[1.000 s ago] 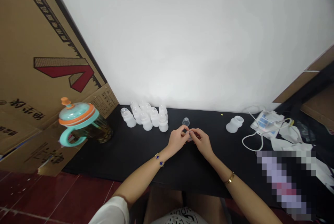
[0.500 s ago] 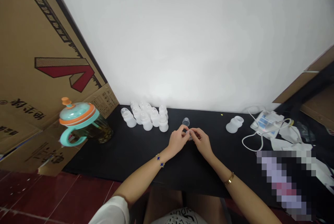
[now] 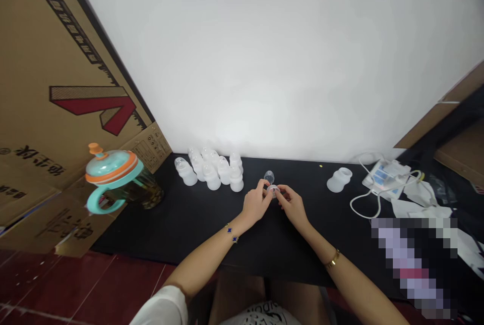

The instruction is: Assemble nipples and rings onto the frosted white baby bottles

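Above the middle of the black table, my left hand and my right hand pinch a small whitish bottle collar between thumbs and fingertips. Its finer details are too small to make out. Just behind the fingers a clear domed bottle cap stands on the table. Farther right, a white baby bottle without a top leans to one side, its open mouth facing up and right. To the left of my hands, several white baby bottles with clear caps stand in a cluster.
A large teal and orange lidded jug with dark contents stands at the left, beside a big cardboard box. On the right lie a white cable, a white and blue packet and papers. A white wall rises behind the black table.
The collar has turned in my fingers and now shows more of its round upper side. My right fingers have spread slightly; both hands stay in nearly the same place.
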`<state>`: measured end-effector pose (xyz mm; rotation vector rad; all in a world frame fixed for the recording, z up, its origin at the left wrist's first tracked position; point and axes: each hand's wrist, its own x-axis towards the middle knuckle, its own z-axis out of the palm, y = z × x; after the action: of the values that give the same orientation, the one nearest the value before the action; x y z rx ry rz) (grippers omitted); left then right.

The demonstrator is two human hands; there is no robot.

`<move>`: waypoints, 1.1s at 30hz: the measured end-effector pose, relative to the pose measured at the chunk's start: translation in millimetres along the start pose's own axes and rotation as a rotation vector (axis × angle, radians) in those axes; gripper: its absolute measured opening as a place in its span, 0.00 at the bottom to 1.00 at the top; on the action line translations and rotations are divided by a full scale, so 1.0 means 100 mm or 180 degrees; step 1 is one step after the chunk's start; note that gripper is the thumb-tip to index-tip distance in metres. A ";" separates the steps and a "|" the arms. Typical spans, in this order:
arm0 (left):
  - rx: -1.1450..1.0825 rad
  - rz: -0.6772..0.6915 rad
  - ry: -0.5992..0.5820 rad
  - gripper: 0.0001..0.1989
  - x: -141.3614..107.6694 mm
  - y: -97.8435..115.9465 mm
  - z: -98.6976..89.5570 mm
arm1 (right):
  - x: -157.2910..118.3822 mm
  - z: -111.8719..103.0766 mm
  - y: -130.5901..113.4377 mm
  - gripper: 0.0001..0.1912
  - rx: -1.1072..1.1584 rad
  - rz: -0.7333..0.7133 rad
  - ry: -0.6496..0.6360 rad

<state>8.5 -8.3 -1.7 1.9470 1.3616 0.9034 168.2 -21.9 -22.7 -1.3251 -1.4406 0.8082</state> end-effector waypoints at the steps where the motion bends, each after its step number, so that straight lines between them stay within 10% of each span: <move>1: 0.0016 0.0014 0.0005 0.12 0.00 0.01 -0.01 | 0.00 0.00 0.00 0.20 -0.0019 -0.0012 0.0007; 33: -0.0879 -0.0019 -0.0231 0.12 0.03 -0.05 0.03 | -0.02 -0.01 -0.04 0.19 -0.0139 -0.0234 0.0038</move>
<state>9.2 -4.6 -6.9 1.7467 1.1349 0.9536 167.9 -24.5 -19.0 -1.2998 -1.4962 0.7235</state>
